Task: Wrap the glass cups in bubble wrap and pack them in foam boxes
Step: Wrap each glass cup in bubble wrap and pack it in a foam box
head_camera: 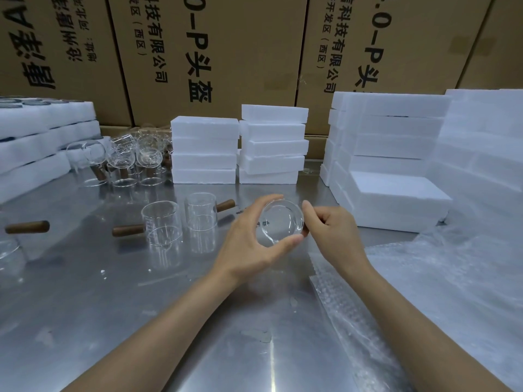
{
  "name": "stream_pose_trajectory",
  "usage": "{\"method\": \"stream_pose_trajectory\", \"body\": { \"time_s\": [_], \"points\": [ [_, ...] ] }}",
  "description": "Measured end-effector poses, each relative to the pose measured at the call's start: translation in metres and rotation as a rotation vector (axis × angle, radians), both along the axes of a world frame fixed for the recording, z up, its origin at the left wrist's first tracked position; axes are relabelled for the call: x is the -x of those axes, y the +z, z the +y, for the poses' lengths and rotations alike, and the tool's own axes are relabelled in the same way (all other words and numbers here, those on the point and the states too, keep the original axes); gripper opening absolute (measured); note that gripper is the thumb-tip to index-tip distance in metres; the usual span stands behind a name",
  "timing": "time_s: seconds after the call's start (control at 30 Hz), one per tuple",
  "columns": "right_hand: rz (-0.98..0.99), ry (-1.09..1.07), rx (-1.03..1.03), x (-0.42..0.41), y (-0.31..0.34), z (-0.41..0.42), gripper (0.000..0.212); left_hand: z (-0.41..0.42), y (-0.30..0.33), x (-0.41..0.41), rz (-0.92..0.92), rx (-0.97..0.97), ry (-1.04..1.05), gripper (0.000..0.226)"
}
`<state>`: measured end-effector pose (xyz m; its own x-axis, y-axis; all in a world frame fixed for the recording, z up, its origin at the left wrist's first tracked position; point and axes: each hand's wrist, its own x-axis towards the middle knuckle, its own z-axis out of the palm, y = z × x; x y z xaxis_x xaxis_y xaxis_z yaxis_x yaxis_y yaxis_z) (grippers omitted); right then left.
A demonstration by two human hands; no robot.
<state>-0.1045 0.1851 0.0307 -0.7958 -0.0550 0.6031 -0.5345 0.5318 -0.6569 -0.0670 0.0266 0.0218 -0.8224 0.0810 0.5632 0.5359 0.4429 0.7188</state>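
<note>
Glass cup [281,221] gripped by left hand [249,244] and right hand [334,230] above steel table [113,306], cardboard cartons [240,52] behind.

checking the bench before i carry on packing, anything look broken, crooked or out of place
No breakage or spill shows. The second foam stack is askew, its boxes shifted and twisted against each other, unlike the square stack beside it. The left hand and right hand hold a glass cup that looks intact.

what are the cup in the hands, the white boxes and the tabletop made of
Cup: clear glass, seemingly, fully see-through with bright glints. White boxes: likely expanded foam, matte with a grainy surface. Tabletop: probably stainless steel, brushed grey, mirroring the cups.
</note>
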Motion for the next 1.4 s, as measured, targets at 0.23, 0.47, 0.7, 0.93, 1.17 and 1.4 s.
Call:
{"method": "stream_pose_trajectory", "body": {
  "time_s": [0.23,0.47,0.7,0.93,1.17,1.4],
  "points": [
    [0.014,0.04,-0.094,-0.006,0.0,-0.011,0.062,0.01,0.003,0.002,-0.019,-0.256,0.086,0.052],
    [0.012,0.046,-0.191,-0.013,-0.002,-0.018,0.055,0.013,0.004,0.006,-0.126,-0.58,0.157,0.016],
    [-0.188,0.044,-0.042,-0.008,0.003,-0.008,0.062,0.003,0.008,0.01,-0.294,-0.633,0.006,0.022],
    [-0.407,0.11,0.174,-0.01,0.011,-0.002,0.053,-0.007,0.011,0.009,-0.279,-0.453,-0.237,0.021],
    [-0.426,0.112,0.183,-0.009,0.009,-0.001,0.053,-0.009,0.009,0.004,-0.197,-0.218,-0.201,0.07],
    [-0.308,0.057,0.096,-0.008,0.004,-0.002,0.063,-0.007,0.004,0.007,-0.154,-0.223,-0.112,0.053]
  ]
}}
